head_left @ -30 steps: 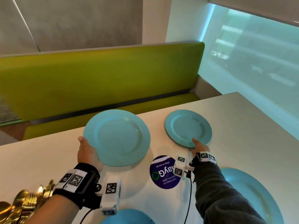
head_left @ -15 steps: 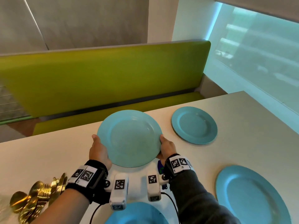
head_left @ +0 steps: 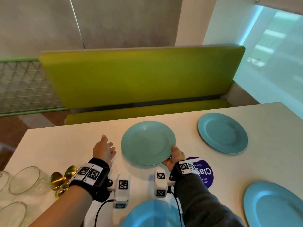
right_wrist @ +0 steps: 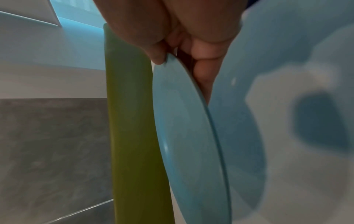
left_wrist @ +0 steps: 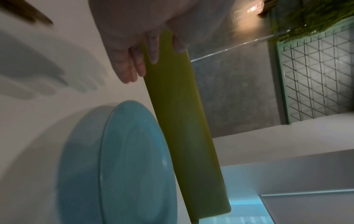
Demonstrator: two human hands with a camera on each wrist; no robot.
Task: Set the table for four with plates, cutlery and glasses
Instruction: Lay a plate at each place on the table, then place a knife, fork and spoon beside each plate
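A light blue plate [head_left: 147,142] hangs just above the white table [head_left: 65,145], tilted, near the far edge. My right hand [head_left: 174,154] grips its near right rim, thumb on top and fingers underneath, as the right wrist view shows on the plate [right_wrist: 184,121]. My left hand [head_left: 105,147] hovers open to the left of the plate, apart from it, with fingers [left_wrist: 132,66] straight. A second plate [head_left: 222,132] lies at the far right, a third [head_left: 275,205] at the near right, and another [head_left: 152,215] at the near edge.
Gold cutlery [head_left: 63,181] lies in a pile at the near left beside clear glasses [head_left: 24,180]. A round purple sticker [head_left: 203,172] is on the table under my right wrist. A green bench [head_left: 139,76] runs behind the table's far edge.
My left hand has let go of the plate and opened to its left. My right hand, earlier at the far right plate, now holds this plate alone.
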